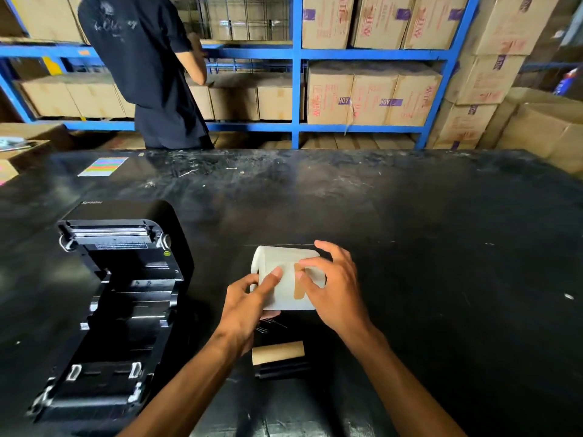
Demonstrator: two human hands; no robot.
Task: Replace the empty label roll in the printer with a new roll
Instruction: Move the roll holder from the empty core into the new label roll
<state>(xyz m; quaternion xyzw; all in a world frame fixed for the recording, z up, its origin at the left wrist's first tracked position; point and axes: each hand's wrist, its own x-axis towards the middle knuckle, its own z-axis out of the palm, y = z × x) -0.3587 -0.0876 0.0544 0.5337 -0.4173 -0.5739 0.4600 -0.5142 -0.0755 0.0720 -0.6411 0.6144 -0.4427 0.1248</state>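
As printer (107,298) gapes, both hands grip new roll (285,279)

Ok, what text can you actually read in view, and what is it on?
"Xprinter": lid of the open printer.
"ADH": purple tags on the shelved boxes.
Red print on those boxes: blurred.
White warning strip inside the printer: too small.
Cursive print on the dark shirt: illegible.

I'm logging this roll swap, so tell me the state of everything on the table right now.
Printer: lid open, roll bay empty.
New label roll: held in both hands, taped shut.
Cardboard core: bare, lying on the table.
Left hand: gripping the roll.
Right hand: fingertips at the tape.
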